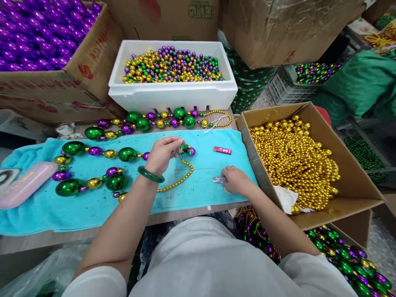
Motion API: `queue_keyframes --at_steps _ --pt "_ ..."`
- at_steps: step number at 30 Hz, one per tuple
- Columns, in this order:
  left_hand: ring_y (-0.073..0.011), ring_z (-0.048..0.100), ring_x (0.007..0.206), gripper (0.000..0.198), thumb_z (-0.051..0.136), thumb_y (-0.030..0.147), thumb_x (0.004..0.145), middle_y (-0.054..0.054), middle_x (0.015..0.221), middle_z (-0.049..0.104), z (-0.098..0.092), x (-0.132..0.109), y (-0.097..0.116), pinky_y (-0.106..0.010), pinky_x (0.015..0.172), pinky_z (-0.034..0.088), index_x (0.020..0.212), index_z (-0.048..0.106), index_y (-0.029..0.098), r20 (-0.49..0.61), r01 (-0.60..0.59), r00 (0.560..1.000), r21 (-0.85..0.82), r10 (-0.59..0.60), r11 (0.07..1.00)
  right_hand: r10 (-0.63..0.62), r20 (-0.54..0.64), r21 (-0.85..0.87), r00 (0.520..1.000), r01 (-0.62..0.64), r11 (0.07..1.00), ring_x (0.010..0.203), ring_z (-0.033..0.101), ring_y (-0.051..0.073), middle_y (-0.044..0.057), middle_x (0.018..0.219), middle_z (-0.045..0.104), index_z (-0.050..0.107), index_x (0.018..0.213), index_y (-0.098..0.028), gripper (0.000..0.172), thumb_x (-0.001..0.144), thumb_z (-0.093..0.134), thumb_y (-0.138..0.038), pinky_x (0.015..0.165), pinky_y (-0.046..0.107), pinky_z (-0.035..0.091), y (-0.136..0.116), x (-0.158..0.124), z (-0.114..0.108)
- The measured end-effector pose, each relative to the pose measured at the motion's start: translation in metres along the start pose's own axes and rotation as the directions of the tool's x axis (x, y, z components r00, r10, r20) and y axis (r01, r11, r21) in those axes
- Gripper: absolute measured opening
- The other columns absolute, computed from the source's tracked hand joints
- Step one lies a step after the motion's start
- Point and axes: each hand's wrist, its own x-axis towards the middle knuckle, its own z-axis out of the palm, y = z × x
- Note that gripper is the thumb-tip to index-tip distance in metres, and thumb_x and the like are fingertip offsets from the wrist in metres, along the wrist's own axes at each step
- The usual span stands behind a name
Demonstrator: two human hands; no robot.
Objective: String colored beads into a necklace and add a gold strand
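Observation:
My left hand point(164, 153) is closed in a pinch over the blue towel point(198, 194), at the end of a bead necklace point(126, 154). Green and purple beads and a thin thread show at its fingertips. The necklace's large green, gold and purple balls loop to the left, and a chain of small gold beads point(187, 173) curves beneath the hand. Near the towel's right end, my right hand point(235, 180) is closed around small snips point(219, 180), whose metal tips point left. A small red packet point(222, 150) lies beyond it.
A second bead necklace point(142, 123) lies before a white foam box point(173, 93) of mixed beads. On the right stands a carton point(355, 187) of gold bead strands; a carton point(37, 97) of purple beads is at back left. A pink case point(29, 185) rests on the towel.

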Motion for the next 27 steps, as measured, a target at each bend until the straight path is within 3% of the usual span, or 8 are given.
queue_keyframes --at_steps 3,5,8,10,12,14,18,27 --pt "-0.0108 0.057 0.060 0.026 0.076 0.036 0.062 -0.006 0.079 0.069 0.001 0.000 -0.005 -0.022 0.051 0.041 0.075 0.068 0.015 0.032 -0.010 0.999 -0.021 0.010 1.000 0.021 -0.026 0.267 0.999 -0.013 0.964 0.084 0.056 0.022 0.009 0.090 0.063 0.058 0.090 -0.016 0.013 0.079 0.059 -0.024 0.071 0.030 0.041 0.012 0.000 0.001" --pt "-0.0131 0.061 0.070 0.023 0.075 0.034 0.064 -0.006 0.082 0.070 0.003 0.000 -0.010 -0.025 0.062 0.046 0.076 0.069 0.015 0.056 -0.074 0.996 -0.036 0.076 0.997 0.045 -0.061 0.549 0.997 -0.004 0.836 0.075 0.055 0.017 0.004 0.083 0.062 0.056 0.091 -0.018 0.018 0.078 0.061 -0.027 0.067 0.028 0.041 0.016 -0.001 0.000" --pt "-0.0172 0.063 0.093 0.016 0.074 0.030 0.068 -0.008 0.096 0.071 0.009 0.001 -0.016 -0.030 0.084 0.046 0.074 0.068 0.017 0.102 -0.208 0.971 -0.079 0.216 0.975 0.044 -0.131 0.905 0.990 0.102 0.414 0.064 0.052 0.012 -0.002 0.076 0.056 0.054 0.098 -0.020 0.027 0.077 0.063 -0.035 0.058 0.024 0.040 0.011 -0.003 -0.007" --pt "-0.0176 0.064 0.093 0.015 0.072 0.030 0.070 -0.009 0.111 0.067 0.014 0.002 -0.020 -0.033 0.088 0.046 0.072 0.066 0.017 0.162 -0.215 0.958 -0.139 0.236 0.967 0.041 -0.140 0.982 0.989 0.133 0.131 0.055 0.047 0.009 -0.003 0.073 0.052 0.057 0.103 -0.020 0.034 0.077 0.064 -0.040 0.049 0.021 0.036 0.000 -0.002 -0.014" --pt "-0.0168 0.066 0.086 0.017 0.071 0.031 0.070 -0.010 0.121 0.063 0.020 0.003 -0.022 -0.034 0.085 0.048 0.071 0.063 0.016 0.229 -0.159 0.951 -0.206 0.205 0.966 0.045 -0.115 0.991 0.992 0.118 -0.058 0.048 0.041 0.007 -0.004 0.069 0.050 0.061 0.104 -0.019 0.038 0.074 0.067 -0.042 0.042 0.019 0.028 -0.015 0.003 -0.023" --pt "-0.0182 0.067 0.088 0.019 0.072 0.031 0.070 -0.011 0.121 0.062 0.025 0.003 -0.024 -0.034 0.084 0.049 0.069 0.060 0.016 0.278 -0.107 0.943 -0.263 0.182 0.959 0.068 -0.073 0.980 0.995 0.085 -0.182 0.044 0.037 0.005 -0.004 0.065 0.050 0.066 0.098 -0.016 0.039 0.071 0.070 -0.044 0.038 0.019 0.022 -0.028 0.009 -0.030" --pt "-0.0222 0.064 0.104 0.020 0.073 0.030 0.068 -0.009 0.111 0.067 0.031 0.001 -0.027 -0.037 0.094 0.046 0.068 0.059 0.017 0.307 -0.074 0.936 -0.309 0.173 0.948 0.103 0.019 0.948 0.994 0.015 -0.319 0.039 0.034 0.003 -0.003 0.061 0.050 0.070 0.088 -0.014 0.042 0.070 0.068 -0.051 0.032 0.018 0.017 -0.043 0.022 -0.038" --pt "-0.0214 0.063 0.100 0.014 0.072 0.031 0.070 -0.008 0.101 0.069 0.028 -0.002 -0.031 -0.038 0.095 0.044 0.071 0.066 0.018 0.322 -0.200 0.915 -0.166 0.244 0.966 0.050 0.059 0.893 0.997 -0.030 -0.449 0.034 0.033 0.002 -0.005 0.051 0.048 0.070 0.081 -0.011 0.034 0.070 0.071 -0.043 0.028 0.015 0.017 -0.048 0.034 -0.034"
